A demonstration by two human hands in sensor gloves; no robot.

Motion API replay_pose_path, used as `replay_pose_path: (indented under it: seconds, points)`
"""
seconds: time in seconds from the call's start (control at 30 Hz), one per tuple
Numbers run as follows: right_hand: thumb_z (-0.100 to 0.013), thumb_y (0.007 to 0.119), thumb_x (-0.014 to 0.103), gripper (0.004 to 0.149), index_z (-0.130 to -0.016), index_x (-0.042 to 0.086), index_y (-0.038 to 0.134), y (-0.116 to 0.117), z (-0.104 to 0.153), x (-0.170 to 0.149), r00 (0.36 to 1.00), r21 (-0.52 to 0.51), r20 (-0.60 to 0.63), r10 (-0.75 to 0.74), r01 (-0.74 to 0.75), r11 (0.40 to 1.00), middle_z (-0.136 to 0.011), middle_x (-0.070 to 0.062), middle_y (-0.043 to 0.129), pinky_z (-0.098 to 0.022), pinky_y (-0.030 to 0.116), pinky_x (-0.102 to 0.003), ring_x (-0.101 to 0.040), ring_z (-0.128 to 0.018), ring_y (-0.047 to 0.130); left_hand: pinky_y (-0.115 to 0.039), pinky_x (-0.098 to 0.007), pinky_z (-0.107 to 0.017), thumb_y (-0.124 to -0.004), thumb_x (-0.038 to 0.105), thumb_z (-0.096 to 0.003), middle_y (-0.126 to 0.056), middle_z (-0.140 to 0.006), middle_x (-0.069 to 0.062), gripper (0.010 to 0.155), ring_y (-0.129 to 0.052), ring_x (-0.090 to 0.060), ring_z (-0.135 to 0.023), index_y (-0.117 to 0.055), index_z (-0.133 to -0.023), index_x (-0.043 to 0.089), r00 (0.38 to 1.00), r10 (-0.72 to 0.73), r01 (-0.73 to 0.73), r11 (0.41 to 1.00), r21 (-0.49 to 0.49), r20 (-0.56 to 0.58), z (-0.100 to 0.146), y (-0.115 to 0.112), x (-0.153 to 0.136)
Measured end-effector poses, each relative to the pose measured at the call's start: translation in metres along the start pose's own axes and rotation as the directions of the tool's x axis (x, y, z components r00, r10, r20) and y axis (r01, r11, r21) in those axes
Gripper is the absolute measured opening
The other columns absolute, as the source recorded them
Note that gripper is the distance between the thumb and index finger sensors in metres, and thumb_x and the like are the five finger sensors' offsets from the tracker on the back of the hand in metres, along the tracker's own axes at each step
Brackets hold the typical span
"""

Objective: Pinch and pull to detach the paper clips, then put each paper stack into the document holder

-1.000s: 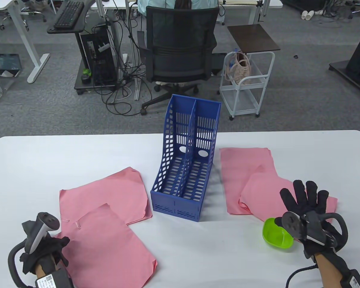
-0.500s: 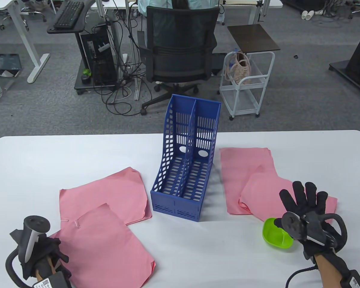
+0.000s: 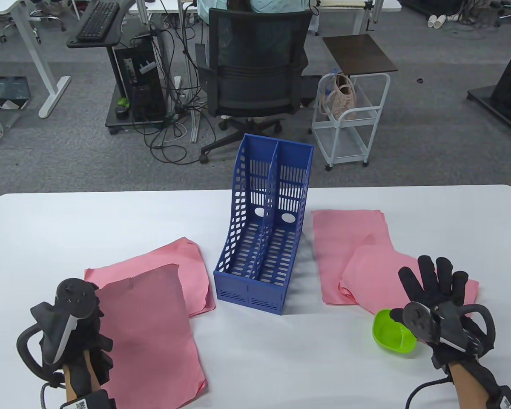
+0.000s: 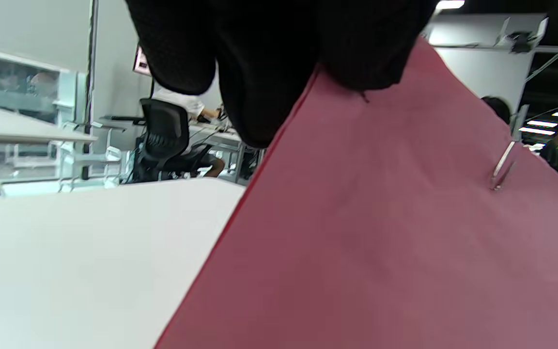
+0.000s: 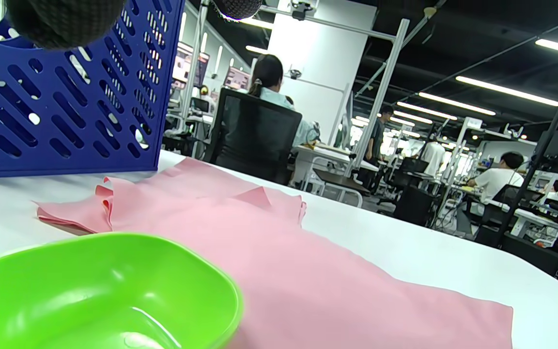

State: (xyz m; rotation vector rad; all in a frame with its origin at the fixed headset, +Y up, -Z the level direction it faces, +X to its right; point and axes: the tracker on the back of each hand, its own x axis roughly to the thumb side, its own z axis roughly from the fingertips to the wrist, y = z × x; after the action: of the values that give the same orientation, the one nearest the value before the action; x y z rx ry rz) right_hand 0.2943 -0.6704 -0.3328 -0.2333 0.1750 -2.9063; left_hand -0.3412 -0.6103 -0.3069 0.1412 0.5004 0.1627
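Overhead, the left hand (image 3: 78, 336) grips the near-left paper stack (image 3: 149, 332) by its left edge and has its far end lifted off the white counter (image 3: 110, 217); that sheet looks darker than the second left stack (image 3: 191, 264) lying flat behind it. Only the left wrist view shows the detail: the gloved fingers (image 4: 259, 72) are curled over the stack's edge, and a silver paper clip (image 4: 502, 165) sits on the raised stack near its right edge, a thing the table view does not reveal. The right hand (image 3: 438, 294) lies spread and flat on the near-right paper stack (image 3: 374, 272), fingers straight, holding nothing, with another stack (image 3: 345, 230) partly under that one. A green bowl (image 3: 391, 332) sits just beside the right hand. The right wrist view shows the bowl close up. The blue document holder (image 3: 264, 238) stands at mid-counter between the two pairs of stacks, its two compartments holding no paper.
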Motion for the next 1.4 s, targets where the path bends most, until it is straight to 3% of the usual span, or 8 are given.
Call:
replay_pose_path:
  seconds: [0.23,0.43,0.63,0.77,0.9,1.1,1.27,1.4]
  points:
    - [-0.051,0.059,0.062,0.089,-0.120,0.018,0.024,-0.013,0.000,0.009,0.998,-0.036,0.038,-0.041,0.042,0.998,-0.122,-0.033,0.009,-0.077,0.024,-0.072,-0.062,-0.106,0.010,-0.074,-0.050,-0.071,-0.078,0.029,-0.0498,-0.091,-0.083,0.002,0.039,-0.099,-0.021,-0.070,-0.083,-0.088,0.032,0.986,-0.014,-0.011,0.989,0.148,0.167,0.038,0.049,0.047]
    - [-0.051,0.059,0.062,0.087,-0.119,0.013,0.035,-0.059,-0.003,0.046,0.952,-0.143,0.213,-0.219,0.252,0.957,-0.122,-0.032,0.029,-0.078,0.046,-0.065,-0.057,-0.109,0.041,-0.074,-0.049,-0.072,-0.078,0.030,-0.0499,-0.091,-0.083,0.003,0.039,-0.100,-0.021,-0.071,-0.083,-0.088,0.034,0.934,-0.041,-0.059,0.962,0.266,0.355,0.083,0.078,0.102]
    - [-0.052,0.061,0.059,0.081,-0.116,0.012,0.045,-0.124,-0.002,0.104,0.842,-0.204,0.446,-0.303,0.425,0.882,-0.119,-0.028,0.047,-0.076,0.061,-0.055,-0.050,-0.103,0.062,-0.074,-0.049,-0.073,-0.077,0.030,-0.0504,-0.091,-0.084,0.004,0.039,-0.099,-0.019,-0.072,-0.082,-0.089,0.035,0.869,-0.134,-0.064,0.924,0.377,0.476,0.122,0.074,0.159]
    - [-0.053,0.063,0.055,0.076,-0.114,0.012,0.049,-0.153,-0.004,0.142,0.801,-0.190,0.525,-0.290,0.442,0.877,-0.117,-0.027,0.053,-0.073,0.066,-0.052,-0.047,-0.099,0.069,-0.074,-0.049,-0.073,-0.077,0.030,-0.0509,-0.090,-0.085,0.004,0.039,-0.099,-0.019,-0.073,-0.080,-0.089,0.035,0.808,-0.195,-0.085,0.895,0.438,0.557,0.144,0.055,0.188]
    - [-0.054,0.065,0.053,0.075,-0.114,0.011,0.050,-0.159,-0.012,0.167,0.818,-0.159,0.519,-0.249,0.379,0.912,-0.115,-0.027,0.056,-0.072,0.068,-0.050,-0.046,-0.097,0.073,-0.074,-0.049,-0.072,-0.076,0.031,-0.0506,-0.090,-0.085,0.004,0.039,-0.099,-0.019,-0.072,-0.080,-0.089,0.035,0.744,-0.214,-0.141,0.876,0.461,0.633,0.160,0.035,0.200]
    - [-0.054,0.065,0.052,0.070,-0.112,0.012,0.054,-0.145,-0.020,0.178,0.829,-0.113,0.508,-0.234,0.333,0.936,-0.113,-0.024,0.063,-0.069,0.070,-0.048,-0.043,-0.094,0.078,-0.073,-0.048,-0.073,-0.075,0.031,-0.0512,-0.088,-0.086,0.005,0.039,-0.098,-0.018,-0.074,-0.078,-0.090,0.036,0.678,-0.197,-0.182,0.889,0.421,0.708,0.165,0.026,0.206]
    - [-0.058,0.062,0.042,0.047,-0.099,0.021,0.071,-0.138,-0.024,0.181,0.773,-0.095,0.558,-0.303,0.422,0.901,-0.099,-0.013,0.083,-0.058,0.080,-0.038,-0.031,-0.077,0.094,-0.074,-0.048,-0.072,-0.075,0.031,-0.0503,-0.089,-0.085,0.006,0.039,-0.098,-0.017,-0.073,-0.079,-0.089,0.037,0.655,-0.208,-0.211,0.872,0.441,0.726,0.172,0.029,0.203]
    - [-0.057,0.064,0.039,0.042,-0.094,0.021,0.075,-0.140,-0.023,0.181,0.755,-0.134,0.572,-0.322,0.473,0.871,-0.089,-0.010,0.089,-0.049,0.083,-0.032,-0.025,-0.066,0.099,-0.074,-0.048,-0.073,-0.075,0.033,-0.0509,-0.088,-0.086,0.007,0.039,-0.099,-0.016,-0.074,-0.078,-0.090,0.037,0.652,-0.190,-0.237,0.868,0.436,0.734,0.172,0.033,0.195]
